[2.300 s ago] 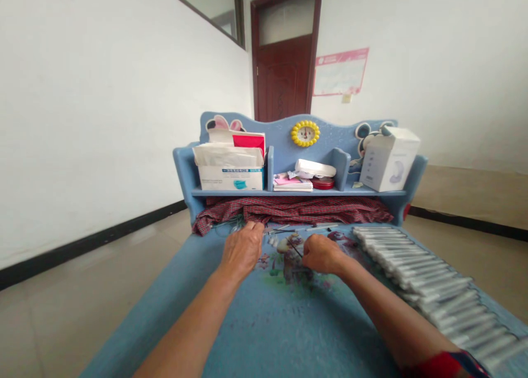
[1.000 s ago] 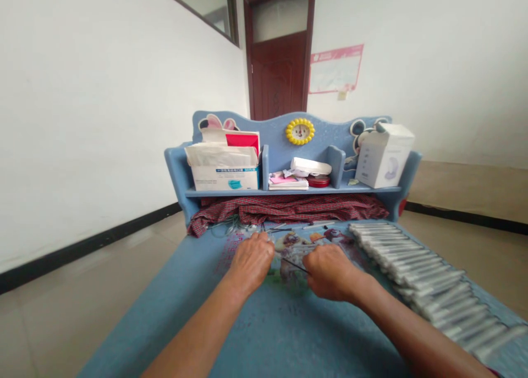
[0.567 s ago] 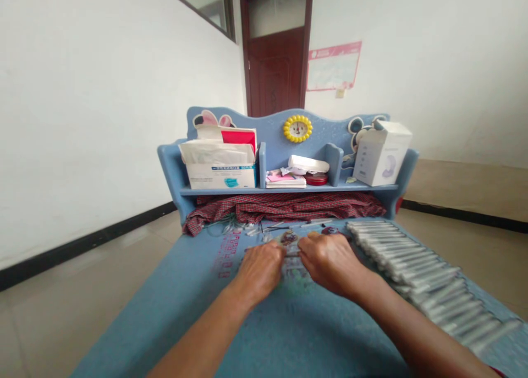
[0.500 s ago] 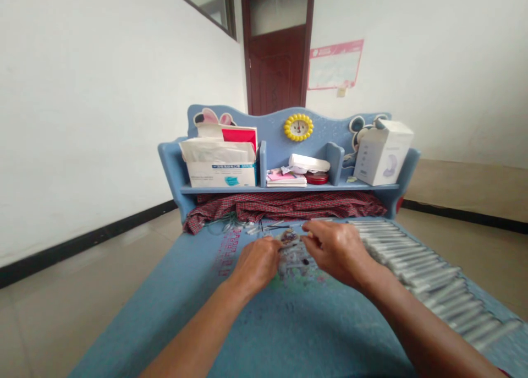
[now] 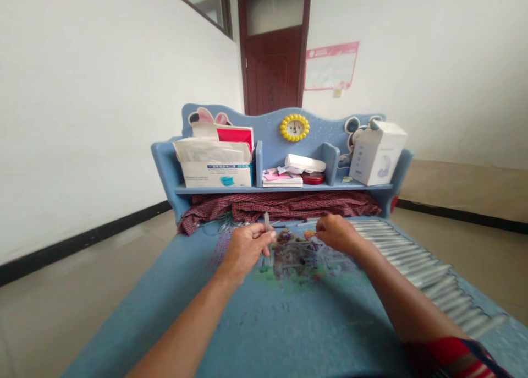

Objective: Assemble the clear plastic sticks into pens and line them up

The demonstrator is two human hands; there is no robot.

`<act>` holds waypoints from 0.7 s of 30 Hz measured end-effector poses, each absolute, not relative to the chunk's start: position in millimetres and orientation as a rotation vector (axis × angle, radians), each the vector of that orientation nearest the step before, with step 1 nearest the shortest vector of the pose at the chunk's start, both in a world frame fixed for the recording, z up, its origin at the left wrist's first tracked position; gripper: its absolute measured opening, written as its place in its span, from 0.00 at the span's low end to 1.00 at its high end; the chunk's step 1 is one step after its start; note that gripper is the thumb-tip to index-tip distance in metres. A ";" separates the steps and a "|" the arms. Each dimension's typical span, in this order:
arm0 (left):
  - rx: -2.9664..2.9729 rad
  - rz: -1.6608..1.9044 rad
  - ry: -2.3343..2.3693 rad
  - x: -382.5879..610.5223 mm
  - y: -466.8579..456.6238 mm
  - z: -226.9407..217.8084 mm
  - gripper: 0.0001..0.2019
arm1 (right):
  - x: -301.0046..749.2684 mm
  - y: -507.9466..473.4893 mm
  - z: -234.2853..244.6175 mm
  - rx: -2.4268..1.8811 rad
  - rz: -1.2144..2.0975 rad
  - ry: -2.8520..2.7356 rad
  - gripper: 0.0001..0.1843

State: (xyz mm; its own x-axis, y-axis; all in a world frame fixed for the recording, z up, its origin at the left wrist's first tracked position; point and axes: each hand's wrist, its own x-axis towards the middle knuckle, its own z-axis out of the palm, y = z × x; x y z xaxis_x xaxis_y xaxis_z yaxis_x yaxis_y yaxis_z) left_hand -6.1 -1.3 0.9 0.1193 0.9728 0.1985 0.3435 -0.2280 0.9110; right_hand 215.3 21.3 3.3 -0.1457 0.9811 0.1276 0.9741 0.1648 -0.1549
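My left hand [image 5: 246, 250] pinches a slim, clear pen-like tube [image 5: 267, 222] between thumb and fingers. The tube stands roughly upright above the blue desk [image 5: 231, 323]. My right hand [image 5: 336, 233] is over the far part of the desktop, its fingers closed together; whatever they hold is too small to make out. Beside it, along the right side of the desk, lies a long row of similar clear tubes [image 5: 412, 262]. A few thin sticks [image 5: 305, 223] lie at the back, between the two hands.
A shelf [image 5: 284, 190] at the back carries a mask box [image 5: 218, 171], papers [image 5: 282, 181], a red round tin [image 5: 313, 178] and a white box [image 5: 378, 155]. Checked cloth [image 5: 280, 206] is bunched beneath it. Thin green cords [image 5: 218, 224] lie at back left.
My hands have moved apart, the left to the left and the right slightly to the right. The tube in my left hand now shows upright. The view has shifted slightly.
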 end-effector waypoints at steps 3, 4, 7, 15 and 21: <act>1.643 1.108 1.285 -7.6 -0.8 0.0 0.13 | 205.0 17.7 -5.7 -1.767 0.264 -2.418 0.11; 1.636 1.107 1.280 -7.9 -0.8 -0.3 0.13 | 200.3 15.9 -8.9 -1.725 0.303 -2.474 0.11; 1.608 1.115 1.268 -8.3 -1.4 -0.1 0.13 | 187.2 10.5 -17.4 -1.674 0.248 -2.540 0.11; 1.631 1.127 1.209 -8.2 -1.0 -3.7 0.13 | 181.4 8.9 -25.1 -1.459 0.490 -2.397 0.07; 1.871 0.926 1.178 -3.2 -6.4 -4.2 0.09 | 184.8 12.0 -25.1 -0.868 1.364 -1.699 0.10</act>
